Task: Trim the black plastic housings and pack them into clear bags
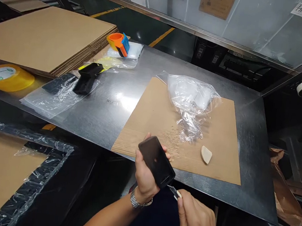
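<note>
My left hand (145, 179), with a metal watch on its wrist, is wrapped round a black rectangular plastic part (156, 161). The part is tilted over the table's front edge, and a small hole shows near its middle. My right hand (198, 217) grips a small craft knife (174, 192) by its pale handle. Its blade tip is at the part's lower right end; whether it touches, I cannot tell. Beyond both hands lies a cardboard sheet (151, 113) with a worn patch. A cream wedge-shaped piece (206, 155) rests on it, to the right.
Crumpled clear plastic bags (191, 92) lie on the cardboard. Left on the metal table (108, 112) are black plastic parts (85, 81), a yellow tape roll (7, 77), an orange and blue tape dispenser (119, 44) and a stack of cardboard (51, 37).
</note>
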